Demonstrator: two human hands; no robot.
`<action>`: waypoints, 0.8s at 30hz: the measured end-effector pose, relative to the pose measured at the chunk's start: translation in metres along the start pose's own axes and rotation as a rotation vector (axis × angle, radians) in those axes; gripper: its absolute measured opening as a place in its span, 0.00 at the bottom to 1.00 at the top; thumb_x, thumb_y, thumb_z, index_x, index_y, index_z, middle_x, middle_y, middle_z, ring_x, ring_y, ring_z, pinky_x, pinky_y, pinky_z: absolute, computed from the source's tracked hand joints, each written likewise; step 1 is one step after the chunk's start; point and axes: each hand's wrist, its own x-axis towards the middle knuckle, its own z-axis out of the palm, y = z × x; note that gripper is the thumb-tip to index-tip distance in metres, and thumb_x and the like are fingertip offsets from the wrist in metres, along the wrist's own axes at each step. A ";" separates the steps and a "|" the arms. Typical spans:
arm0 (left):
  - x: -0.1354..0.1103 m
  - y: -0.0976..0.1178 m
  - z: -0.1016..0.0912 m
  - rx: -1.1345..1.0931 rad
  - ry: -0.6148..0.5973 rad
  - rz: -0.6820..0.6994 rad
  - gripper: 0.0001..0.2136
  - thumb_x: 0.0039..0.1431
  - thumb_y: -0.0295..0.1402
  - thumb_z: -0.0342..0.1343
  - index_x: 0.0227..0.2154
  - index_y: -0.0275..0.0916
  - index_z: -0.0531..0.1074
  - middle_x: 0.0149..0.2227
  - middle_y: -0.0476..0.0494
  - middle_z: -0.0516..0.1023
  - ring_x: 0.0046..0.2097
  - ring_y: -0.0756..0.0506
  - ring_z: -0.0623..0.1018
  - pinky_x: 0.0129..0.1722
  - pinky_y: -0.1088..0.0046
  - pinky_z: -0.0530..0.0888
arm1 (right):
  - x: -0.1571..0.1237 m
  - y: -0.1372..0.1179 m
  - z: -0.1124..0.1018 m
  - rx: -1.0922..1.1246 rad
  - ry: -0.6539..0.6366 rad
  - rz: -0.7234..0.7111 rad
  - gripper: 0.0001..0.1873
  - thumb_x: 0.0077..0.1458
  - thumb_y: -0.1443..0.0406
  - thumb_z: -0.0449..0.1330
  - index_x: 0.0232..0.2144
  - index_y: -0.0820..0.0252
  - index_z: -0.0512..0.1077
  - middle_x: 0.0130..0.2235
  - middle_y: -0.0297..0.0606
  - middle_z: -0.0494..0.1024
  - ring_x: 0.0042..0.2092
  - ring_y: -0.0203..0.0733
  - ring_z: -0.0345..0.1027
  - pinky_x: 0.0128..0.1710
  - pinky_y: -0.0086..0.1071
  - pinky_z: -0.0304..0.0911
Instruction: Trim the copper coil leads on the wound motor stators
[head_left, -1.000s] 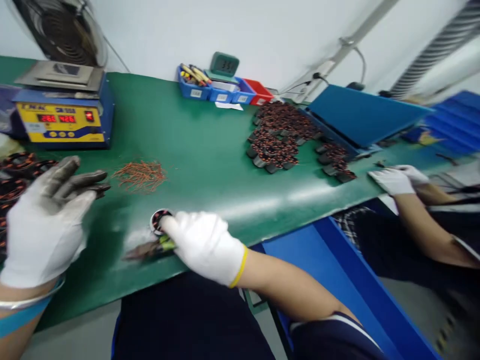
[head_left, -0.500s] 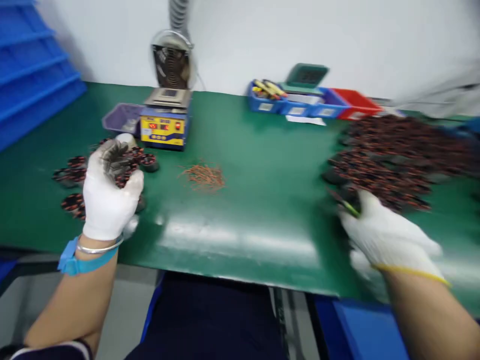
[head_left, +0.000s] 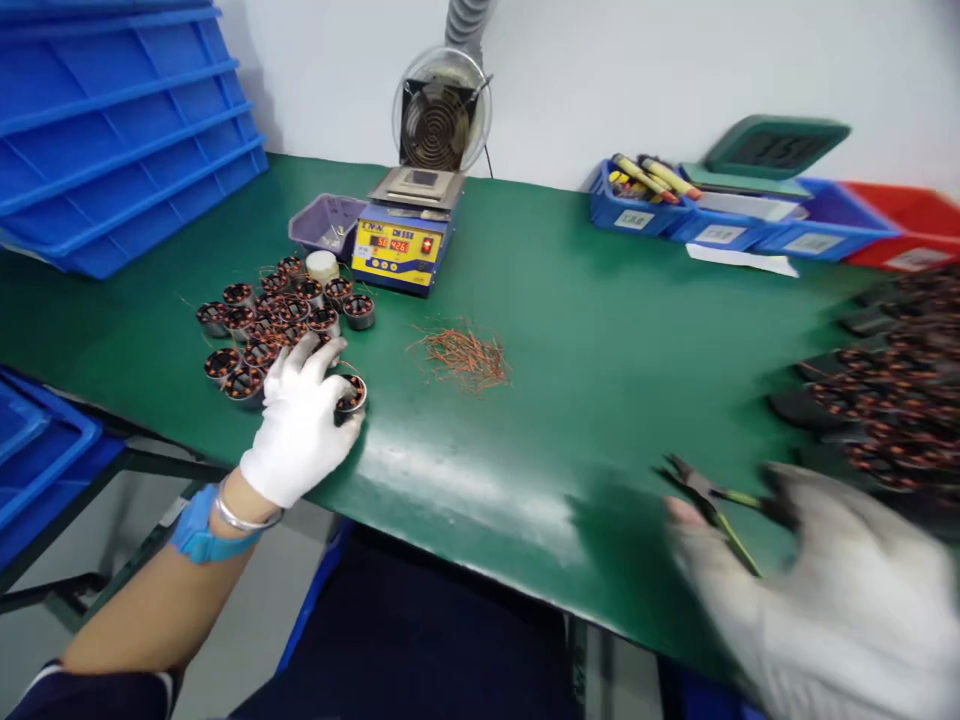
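My left hand [head_left: 304,425], in a white glove, has its thumb and a finger around a small wound stator [head_left: 351,393] near the table's front edge. Its other fingers reach over a cluster of stators [head_left: 262,320] with copper windings and dark rims. My right hand [head_left: 832,590], gloved and blurred, is at the lower right with thumb and fingers apart. Between them, cutting pliers [head_left: 703,488] with green handles show sharply, their jaws and handles spread. Whether a fingertip touches a handle is unclear. A large pile of stators [head_left: 900,400] is beside this hand.
Copper wire clippings [head_left: 466,358] lie mid-table. Behind are a yellow-fronted solder pot [head_left: 394,250], a purple tray [head_left: 307,222] and a fan [head_left: 436,125]. Blue bins [head_left: 634,217], a red bin [head_left: 911,215] and a green display [head_left: 776,148] line the back right. Blue crates [head_left: 127,130] stand left.
The view has swung right to left. My left hand moved from above the cluster to a stator at its near side. My right hand came nearer and its fingers spread from around the pliers.
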 end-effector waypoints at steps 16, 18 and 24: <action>-0.021 0.079 0.024 -0.862 -0.355 -0.197 0.46 0.49 0.42 0.61 0.67 0.43 0.40 0.47 0.38 0.75 0.49 0.34 0.77 0.50 0.51 0.73 | 0.007 -0.124 0.043 0.750 -0.543 -0.124 0.09 0.53 0.63 0.61 0.37 0.59 0.74 0.39 0.36 0.78 0.41 0.38 0.72 0.41 0.32 0.66; -0.022 0.079 0.025 -0.883 -0.369 -0.232 0.48 0.49 0.42 0.61 0.67 0.44 0.38 0.46 0.39 0.76 0.48 0.33 0.77 0.50 0.50 0.73 | 0.011 -0.127 0.046 0.791 -0.555 -0.127 0.05 0.55 0.66 0.58 0.33 0.60 0.73 0.35 0.35 0.78 0.38 0.37 0.71 0.39 0.30 0.65; -0.022 0.080 0.022 -0.876 -0.358 -0.220 0.48 0.49 0.45 0.61 0.67 0.41 0.41 0.45 0.41 0.78 0.47 0.33 0.78 0.49 0.52 0.74 | 0.016 -0.121 0.043 0.593 -0.515 -0.132 0.06 0.57 0.64 0.56 0.31 0.59 0.73 0.33 0.34 0.78 0.35 0.38 0.71 0.35 0.30 0.61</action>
